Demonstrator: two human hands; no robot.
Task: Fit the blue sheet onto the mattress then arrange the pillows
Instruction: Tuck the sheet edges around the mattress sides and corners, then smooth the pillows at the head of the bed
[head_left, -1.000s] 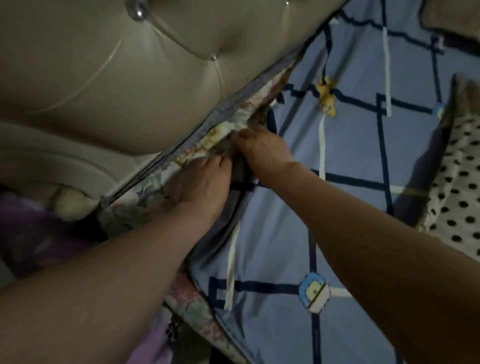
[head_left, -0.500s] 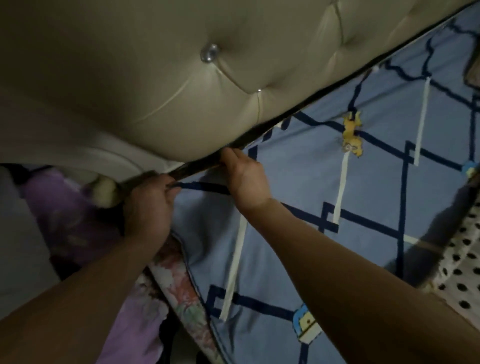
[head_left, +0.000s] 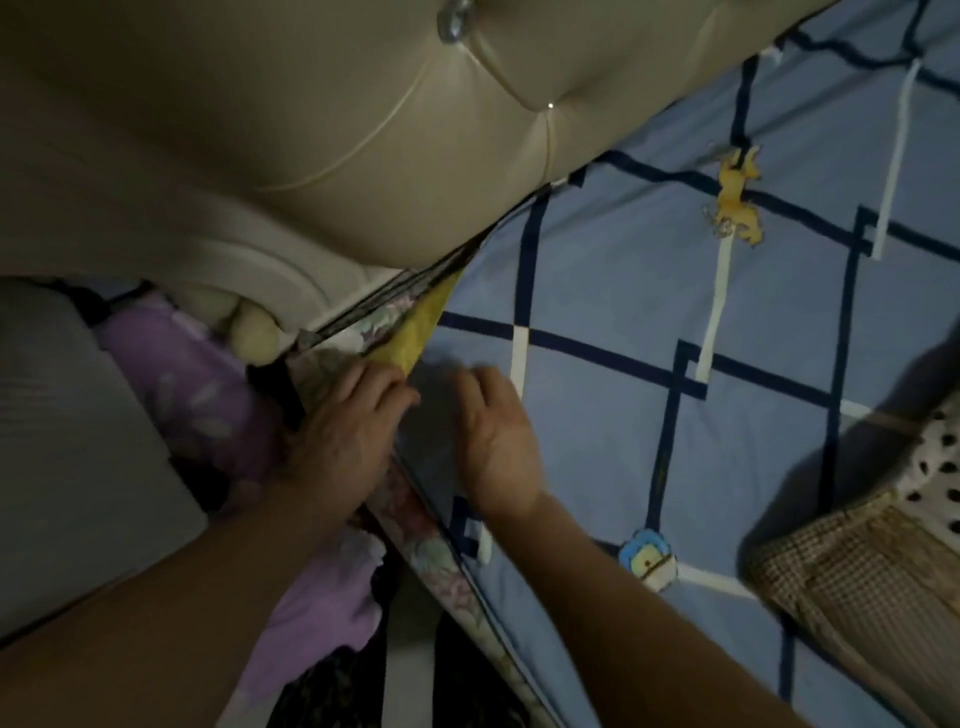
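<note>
A tufted beige headboard (head_left: 363, 130) with a shiny button (head_left: 456, 23) filled the far left, above purple floral fabric (head_left: 208, 395) beside a grey surface (head_left: 78, 441) at near left

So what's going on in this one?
A person is fitting a blue sheet onto a mattress at the corner by the padded headboard. The left hand is on the mattress's floral edge, where a bit of yellow fabric shows; the right hand lies on the sheet beside it. The corner looks not yet fully covered. Pillows, one dotted and one checked, lie off to the right, not yet arranged.
</note>
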